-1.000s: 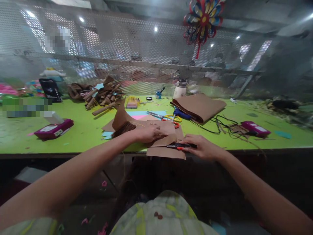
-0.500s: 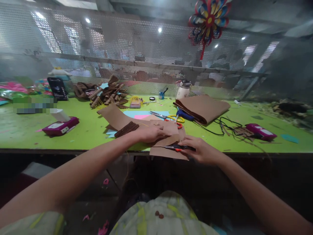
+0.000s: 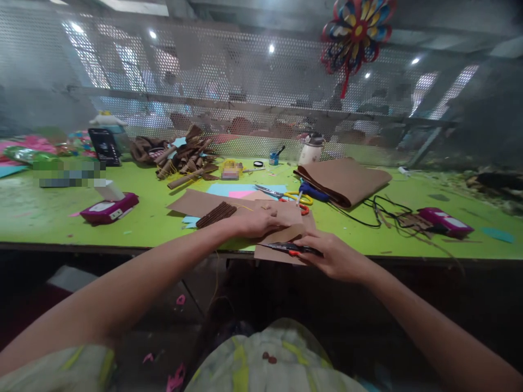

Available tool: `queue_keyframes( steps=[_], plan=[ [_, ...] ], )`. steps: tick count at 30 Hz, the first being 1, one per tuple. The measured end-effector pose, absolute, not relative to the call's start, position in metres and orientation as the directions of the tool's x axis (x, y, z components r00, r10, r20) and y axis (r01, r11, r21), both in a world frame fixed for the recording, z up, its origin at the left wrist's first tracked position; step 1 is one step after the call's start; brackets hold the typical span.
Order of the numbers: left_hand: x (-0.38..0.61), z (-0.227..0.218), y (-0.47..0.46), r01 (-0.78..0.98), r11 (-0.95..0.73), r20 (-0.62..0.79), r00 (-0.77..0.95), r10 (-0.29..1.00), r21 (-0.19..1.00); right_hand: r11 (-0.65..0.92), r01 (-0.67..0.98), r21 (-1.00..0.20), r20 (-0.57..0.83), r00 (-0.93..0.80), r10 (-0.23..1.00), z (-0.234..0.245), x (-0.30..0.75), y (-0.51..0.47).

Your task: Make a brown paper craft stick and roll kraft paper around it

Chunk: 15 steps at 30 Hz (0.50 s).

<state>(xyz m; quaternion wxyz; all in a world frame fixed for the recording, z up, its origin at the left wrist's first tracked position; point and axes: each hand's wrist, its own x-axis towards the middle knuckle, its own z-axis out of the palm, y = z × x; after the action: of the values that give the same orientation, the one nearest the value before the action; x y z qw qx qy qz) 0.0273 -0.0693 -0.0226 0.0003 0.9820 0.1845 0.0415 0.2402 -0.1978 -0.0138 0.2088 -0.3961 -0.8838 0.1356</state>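
My left hand (image 3: 259, 220) is on a sheet of brown paper (image 3: 293, 212) at the table's front edge, its fingers bent and pressed onto it. My right hand (image 3: 329, 250) is closed round black-and-red scissors (image 3: 286, 248), whose blades point left along the paper. A lower flap of the paper (image 3: 272, 255) hangs over the edge. Beside my left wrist lies a bundle of dark brown rolled sticks (image 3: 216, 214), on top of a long brown paper strip (image 3: 188, 201). Yellow-handled scissors (image 3: 296, 198) rest just beyond the paper, with an orange handle (image 3: 303, 208) next to them.
Folded brown paper (image 3: 347, 179) lies at the back right, near a blue-handled tool (image 3: 312, 191) and black cable (image 3: 368, 218). Purple boxes (image 3: 110, 209) sit at both sides. Behind are brown paper rolls (image 3: 192, 158), a phone (image 3: 104, 147), a bottle (image 3: 311, 149) and a mesh screen.
My view has shifted slightly, so the scene sits a little farther right. The long brown strip's raised left end has dropped lower. Both hands keep nearly the same places on the paper and scissors.
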Motion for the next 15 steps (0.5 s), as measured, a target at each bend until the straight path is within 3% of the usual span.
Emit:
queue_keyframes(
  steps=[9, 15],
  plan=[
    [0.028, -0.021, -0.071, 0.376, -0.925, 0.07, 0.923, 0.379, 0.056, 0.697, 0.605, -0.385, 0.316, -0.623, 0.715, -0.013, 0.23, -0.187],
    [0.026, -0.024, -0.072, 0.388, -0.922, 0.089, 0.918, 0.388, 0.013, 0.699, 0.603, -0.385, 0.256, -0.658, 0.708, -0.008, 0.229, -0.2]
  ],
)
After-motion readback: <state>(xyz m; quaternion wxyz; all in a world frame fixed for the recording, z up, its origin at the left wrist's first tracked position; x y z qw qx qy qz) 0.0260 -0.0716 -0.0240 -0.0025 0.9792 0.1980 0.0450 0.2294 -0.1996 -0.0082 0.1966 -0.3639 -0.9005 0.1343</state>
